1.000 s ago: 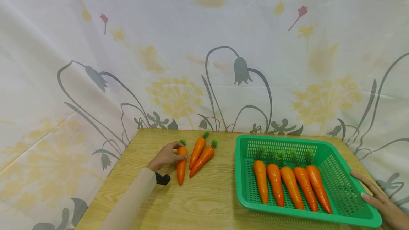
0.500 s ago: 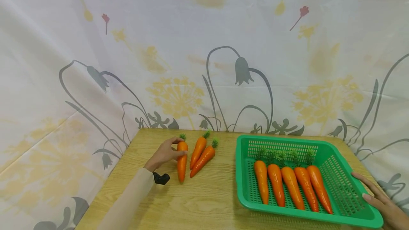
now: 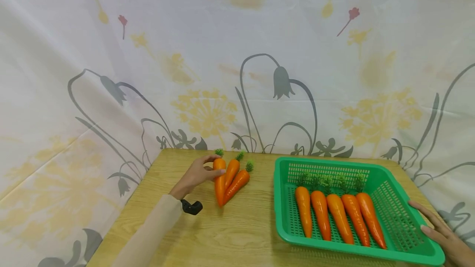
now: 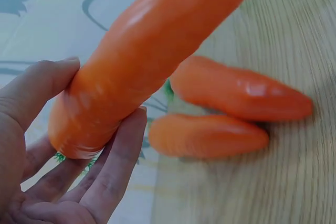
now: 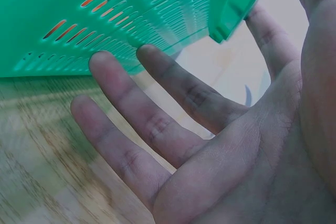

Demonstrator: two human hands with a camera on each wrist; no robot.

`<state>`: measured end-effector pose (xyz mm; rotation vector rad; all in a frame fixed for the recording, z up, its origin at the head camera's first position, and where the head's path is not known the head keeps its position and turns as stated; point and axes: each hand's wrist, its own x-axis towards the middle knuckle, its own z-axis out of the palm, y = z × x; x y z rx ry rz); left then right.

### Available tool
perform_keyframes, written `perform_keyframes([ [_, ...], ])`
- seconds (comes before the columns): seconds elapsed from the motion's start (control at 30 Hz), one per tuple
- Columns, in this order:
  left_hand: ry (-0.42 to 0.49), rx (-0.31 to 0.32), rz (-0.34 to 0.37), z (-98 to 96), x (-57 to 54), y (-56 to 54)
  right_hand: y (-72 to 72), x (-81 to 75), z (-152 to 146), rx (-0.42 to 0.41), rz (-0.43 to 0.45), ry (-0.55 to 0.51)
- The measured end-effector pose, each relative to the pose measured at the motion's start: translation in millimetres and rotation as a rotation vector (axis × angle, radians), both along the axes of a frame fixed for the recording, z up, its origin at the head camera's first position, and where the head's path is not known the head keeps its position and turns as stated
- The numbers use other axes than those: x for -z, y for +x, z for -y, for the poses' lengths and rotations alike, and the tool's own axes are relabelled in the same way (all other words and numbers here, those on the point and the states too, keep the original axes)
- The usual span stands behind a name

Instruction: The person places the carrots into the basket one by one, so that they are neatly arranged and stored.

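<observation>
My left hand [image 3: 198,173] pinches a glossy orange carrot [image 3: 219,184] near its thick, green-tufted end, thumb on one side and fingertips on the other. Its tip points toward me. In the left wrist view this carrot [image 4: 136,51] looms in front of two others lying on the wood. Those are a carrot [image 3: 232,171] just right of the held one and a slanted carrot [image 3: 238,184] beside it. My right hand [image 3: 447,236] touches the right rim of a green basket [image 3: 280,213]; in the right wrist view, several fingers [image 5: 131,90] stretch out beside its slotted wall.
Several carrots [image 3: 337,213] lie side by side in the basket, tufts toward the back. The basket stands on the right of a wooden table [image 3: 237,234]. A flower-printed cloth [image 3: 208,52] hangs behind and at the sides. A black device [image 3: 191,207] sits on my left wrist.
My left hand has lifted the carrot slightly and carried it to the right, so it now overlaps the two lying carrots in the head view. The right hand and basket keep their place.
</observation>
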<state>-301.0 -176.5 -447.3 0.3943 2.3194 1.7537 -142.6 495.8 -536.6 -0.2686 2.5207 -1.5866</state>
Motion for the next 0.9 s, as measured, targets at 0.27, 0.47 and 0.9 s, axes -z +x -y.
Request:
perform_keyframes([
  [0.27,0.048,0.021,-0.003,-21.9,-12.2,4.1,0.0,-8.2,1.9,0.032,0.163,-0.088],
  [0.47,0.037,0.063,-0.033,-34.5,-19.7,7.3,0.0,-10.2,3.9,0.040,0.163,-0.112],
  [0.9,0.065,0.165,-0.071,-66.4,-29.0,8.8,0.5,0.9,-1.3,-0.036,-0.035,-0.013],
])
